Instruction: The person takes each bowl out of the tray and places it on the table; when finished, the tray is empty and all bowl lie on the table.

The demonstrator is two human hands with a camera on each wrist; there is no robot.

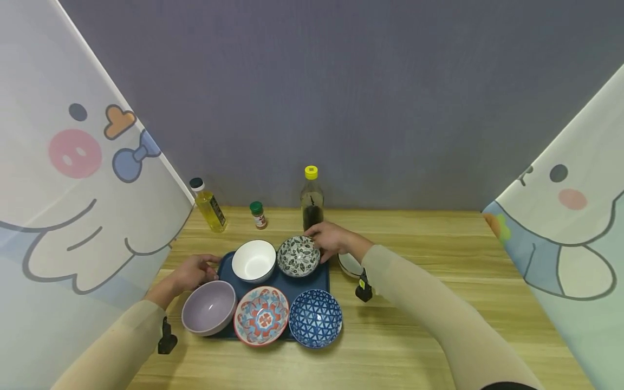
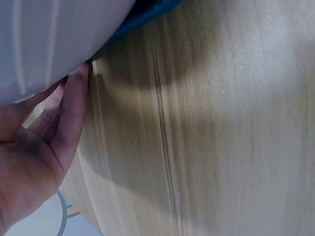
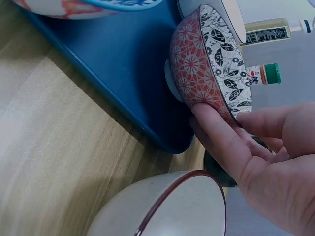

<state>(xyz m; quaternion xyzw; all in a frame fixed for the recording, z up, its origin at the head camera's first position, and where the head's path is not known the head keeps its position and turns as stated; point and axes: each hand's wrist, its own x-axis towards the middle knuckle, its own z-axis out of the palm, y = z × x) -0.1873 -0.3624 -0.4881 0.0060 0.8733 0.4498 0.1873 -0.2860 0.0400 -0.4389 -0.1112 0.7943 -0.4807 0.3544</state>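
My right hand (image 1: 336,238) pinches the right rim of a small bowl (image 1: 298,255) with a leaf pattern inside. In the right wrist view that bowl (image 3: 204,64) shows a red flowered outside, with fingers under its wall and the thumb at the rim. The bowl is over the back right of a blue tray (image 1: 278,279). By the tray's left edge is my left hand (image 1: 195,272), behind a purple bowl (image 1: 209,307); its fingers (image 2: 74,105) are loosely bent, their tips partly hidden by the bowl. A white bowl (image 1: 254,261), a red-and-blue flowered bowl (image 1: 261,316) and a blue triangle-patterned bowl (image 1: 316,318) share the tray.
A cream bowl with a brown rim (image 3: 162,211) stands right of the tray, partly behind my right wrist. Along the back are an oil bottle (image 1: 210,208), a green-capped jar (image 1: 258,215) and a dark bottle with a yellow cap (image 1: 312,200). A grey wall rises behind.
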